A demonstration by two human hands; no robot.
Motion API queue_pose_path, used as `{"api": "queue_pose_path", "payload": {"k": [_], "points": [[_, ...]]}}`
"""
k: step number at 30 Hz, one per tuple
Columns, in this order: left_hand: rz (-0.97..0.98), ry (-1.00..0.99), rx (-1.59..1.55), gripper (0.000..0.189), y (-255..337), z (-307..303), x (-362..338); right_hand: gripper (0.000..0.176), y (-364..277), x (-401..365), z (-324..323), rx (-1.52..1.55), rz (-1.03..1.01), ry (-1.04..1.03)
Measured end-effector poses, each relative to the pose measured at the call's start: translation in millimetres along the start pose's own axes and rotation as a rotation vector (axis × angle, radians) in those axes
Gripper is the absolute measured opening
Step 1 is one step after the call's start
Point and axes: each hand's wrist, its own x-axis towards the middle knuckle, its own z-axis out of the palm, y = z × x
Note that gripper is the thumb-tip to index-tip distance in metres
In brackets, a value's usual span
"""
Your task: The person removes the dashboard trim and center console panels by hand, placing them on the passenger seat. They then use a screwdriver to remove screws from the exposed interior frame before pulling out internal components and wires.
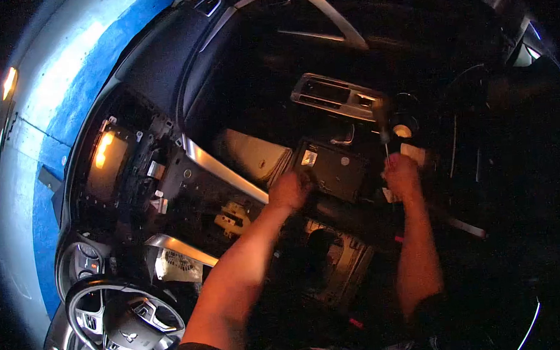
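My left hand (pixel 290 191) is closed at the near left corner of a flat black box-shaped unit (pixel 347 179) with a white label. Its fingertips are in shadow, and what they hold, if anything, is hidden. To the right of the unit, my right hand (pixel 403 176) is closed around a thin tool that looks like a screwdriver (pixel 387 145). The metal shaft points up from the fist, and its far end is dark and blurred. Left of the unit lies a thick booklet or stack of papers (pixel 257 156).
A silver-edged console trim panel (pixel 336 96) lies beyond the unit. On the left are the opened dashboard (pixel 159 162), a lit screen unit (pixel 108 155) and the steering wheel (pixel 126 319). Silver trim (pixel 222 168) runs beside the opened centre console (pixel 345 266).
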Motion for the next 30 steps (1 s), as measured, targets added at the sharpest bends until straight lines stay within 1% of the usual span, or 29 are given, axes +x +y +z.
{"api": "queue_pose_path", "payload": {"k": [1,2,4,6,7,8,9,11,13,15,16,18,19,21,23,25,26,27,29,30], "points": [[-0.041,0.064,-0.025,0.030,3.7,3.0,3.5,0.018,15.1,-5.3,3.6,-0.026,0.024,-0.048],[-0.037,0.064,-0.045,0.030,4.8,6.9,9.8,0.020,28.6,-11.4,8.8,-0.052,0.046,-0.096],[-0.035,0.070,-0.088,0.031,2.6,15.2,23.4,0.027,35.9,-12.4,10.8,-0.102,0.083,-0.161],[0.041,0.201,-0.128,0.030,2.9,18.3,27.8,0.034,41.3,-14.6,12.5,-0.155,0.116,-0.207],[0.076,0.269,-0.148,0.030,5.1,16.6,25.7,0.031,43.4,-18.1,11.9,-0.235,0.074,-0.230],[0.062,0.284,-0.190,0.030,6.5,13.9,21.4,0.029,43.1,-19.2,11.3,-0.312,0.020,-0.250],[0.045,0.302,-0.230,0.031,9.5,7.9,12.6,0.027,42.1,-20.1,13.3,-0.385,-0.038,-0.271],[0.031,0.351,-0.298,0.030,6.1,-1.4,-11.4,0.039,45.2,-19.6,19.0,-0.349,0.094,-0.364],[0.038,0.406,-0.360,0.028,-8.4,-2.2,-53.9,0.048,55.9,-16.3,23.4,-0.354,0.128,-0.425],[0.124,0.455,-0.381,0.025,-28.0,-7.1,-104.3,0.049,65.9,-9.7,27.8,-0.404,0.056,-0.453],[0.118,0.473,-0.347,0.024,-37.6,-11.1,-132.8,0.049,52.9,-12.1,19.7,-0.339,0.107,-0.421],[0.067,0.516,-0.246,0.021,-60.9,-11.8,-186.7,0.049,0.8,-22.8,-7.1,-0.202,0.194,-0.359],[0.023,0.534,-0.182,0.020,-71.3,-8.9,-211.2,0.049,-22.6,-26.8,-5.5,-0.165,0.123,-0.265],[0.014,0.509,-0.108,0.018,-85.1,-1.7,-250.2,0.049,-70.5,-38.6,2.9,-0.087,-0.021,-0.079],[-0.023,0.465,-0.064,0.017,-89.1,13.3,-278.4,0.051,-109.4,-49.5,45.5,0.084,-0.195,-0.158],[-0.085,0.411,-0.048,0.016,-93.9,32.5,-290.8,0.060,-165.5,-70.3,75.1,0.145,-0.520,-0.211],[-0.068,0.389,0.017,0.016,-96.9,37.2,-294.3,0.065,-182.1,-71.9,102.9,0.160,-0.638,-0.185],[-0.079,0.415,-0.011,0.016,-94.3,33.9,-293.2,0.071,-201.4,-75.8,117.9,0.173,-0.755,-0.160],[-0.098,0.468,-0.072,0.017,-90.1,29.2,-288.4,0.077,-231.0,-83.3,129.7,0.087,-0.686,-0.296],[-0.109,0.463,-0.088,0.020,-96.4,32.9,-286.1,0.080,-243.7,-85.5,128.2,0.042,-0.652,-0.359]]}}
